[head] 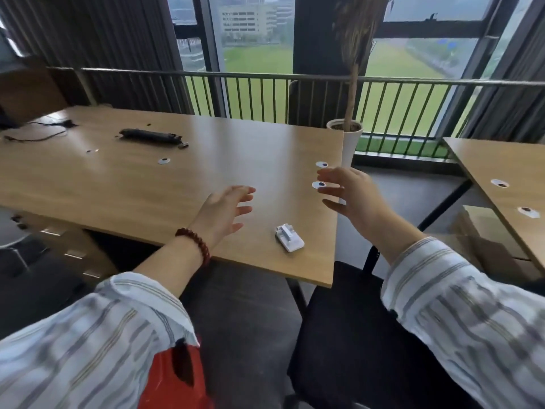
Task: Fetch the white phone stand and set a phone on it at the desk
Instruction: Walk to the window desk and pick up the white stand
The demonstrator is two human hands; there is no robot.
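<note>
From where I watch, the wooden desk [141, 184] fills most of the view, running back to a railing [265, 76] and tall windows, with a second desk [501, 163] well apart on the right and cut off by the frame edge. A black chair [348, 335] sits tucked beside the near right corner, which I take as the seat the work is meant to happen at. Both striped sleeves reach forward. The left hand [224, 214] hovers above the desktop with its fingers spread and nothing in it, a red bead bracelet [194, 242] on the wrist. The right hand [351, 193] hangs over the desk's right edge, fingers likewise splayed and empty, partly covering the white planter [349, 146] behind it. A long black device [152, 136] lies far back on the left, near a loose cable [32, 134], out of the way. The white phone stand [289, 237] lies flat near the front right corner, between the two hands and closer to me than either, touched by neither; it looks folded down, probably how it was left, so I judge it must be picked up and opened. I see no phone anywhere. The hands are blurred, the stand's hinge is too small to read, and a red thing [174, 379] at the bottom edge is cropped beyond naming.
</note>
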